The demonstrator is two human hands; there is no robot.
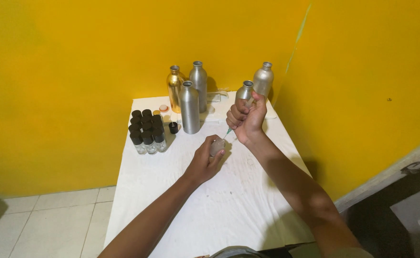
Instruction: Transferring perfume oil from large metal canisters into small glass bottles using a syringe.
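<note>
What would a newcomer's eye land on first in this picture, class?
The right hand grips a thin syringe angled down to a small clear glass bottle held by the left hand at the white table's centre. Behind stand tall metal bottles; left, black-capped vials.

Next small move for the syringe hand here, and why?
Probably press the plunger. The right hand grips a syringe angled down, its tip at the mouth of the small glass vial that the left hand steadies on the white table. Whether liquid already flows is not visible.
</note>
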